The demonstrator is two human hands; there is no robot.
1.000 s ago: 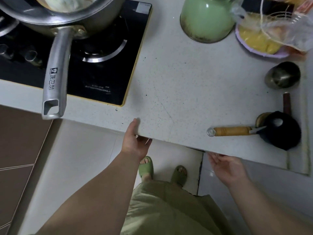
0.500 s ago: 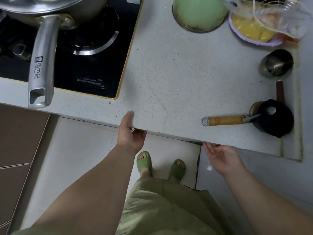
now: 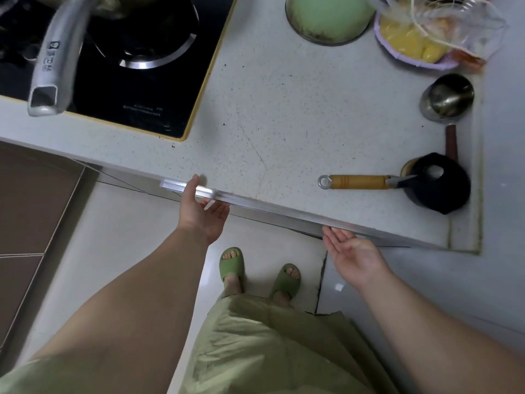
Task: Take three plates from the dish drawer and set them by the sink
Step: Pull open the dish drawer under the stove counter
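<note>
1. A metal pan handle (image 3: 52, 72) juts out over the black stove top (image 3: 147, 89) at the far left, its end hanging past the stove's front edge above the table (image 3: 284, 123).
2. The left hand (image 3: 200, 213) reaches to the table's front edge, thumb up against the rim and fingers curled under a thin metal strip, the dish drawer front (image 3: 272, 210), which shows just below the edge; whether the fingers truly grip it cannot be told.
3. No plates are in view; the drawer's inside is hidden under the table.
4. Two feet in green slippers (image 3: 233, 265) stand on the pale floor between the arms.
5. The right hand (image 3: 352, 253) is open, palm up, fingertips just under the drawer front and holding nothing.
6. On the table above it lies a wooden-handled tool (image 3: 358, 182), its tip touching a black round object (image 3: 439, 183).
7. Farther back stand a green pot (image 3: 329, 15), a bowl of yellow food (image 3: 409, 44) under clear plastic, and a steel cup (image 3: 447, 96).
</note>
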